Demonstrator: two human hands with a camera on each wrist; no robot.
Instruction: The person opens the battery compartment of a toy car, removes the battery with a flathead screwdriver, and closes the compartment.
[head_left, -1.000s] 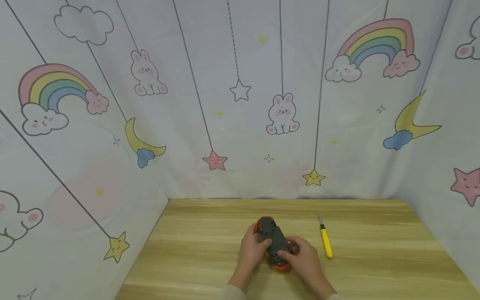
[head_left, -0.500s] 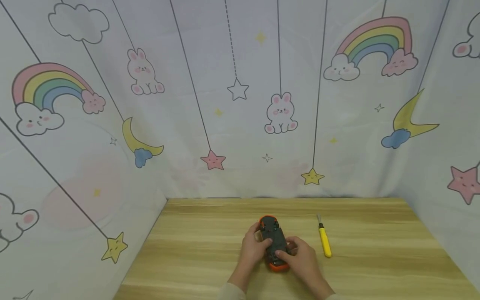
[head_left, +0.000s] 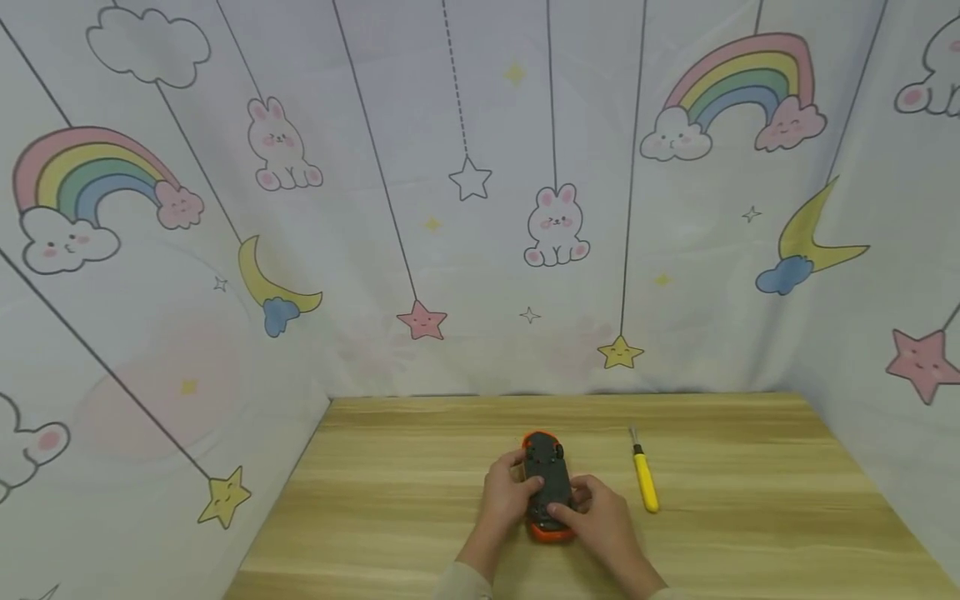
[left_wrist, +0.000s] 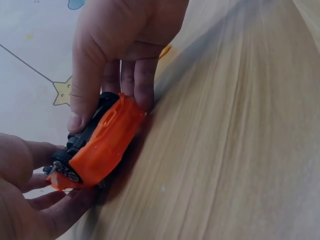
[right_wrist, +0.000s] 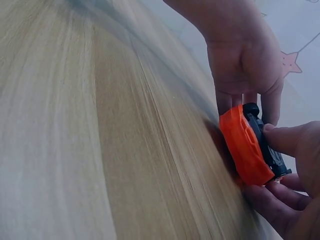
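An orange toy car (head_left: 549, 479) is held just at the tabletop with its dark underside facing up. My left hand (head_left: 508, 502) grips its left side, thumb on the underside. On the right side my right hand (head_left: 604, 518) pinches the near part, its thumb also pressing the dark base. In the left wrist view, the car's orange body (left_wrist: 107, 145) and one black wheel (left_wrist: 66, 171) show between both hands. The right wrist view shows the orange body (right_wrist: 244, 147) from the other end. Fingers beneath the car are partly hidden.
A yellow-handled screwdriver (head_left: 645, 482) lies on the wooden table (head_left: 390, 500), to the right of the right hand, with its metal tip pointing away. A patterned cloth (head_left: 480, 250) hangs behind and at both sides of the table.
The toy car has turned clockwise in the hands: its far end has swung right and its near end left. Both hands keep hold of it. The head view has shifted slightly.
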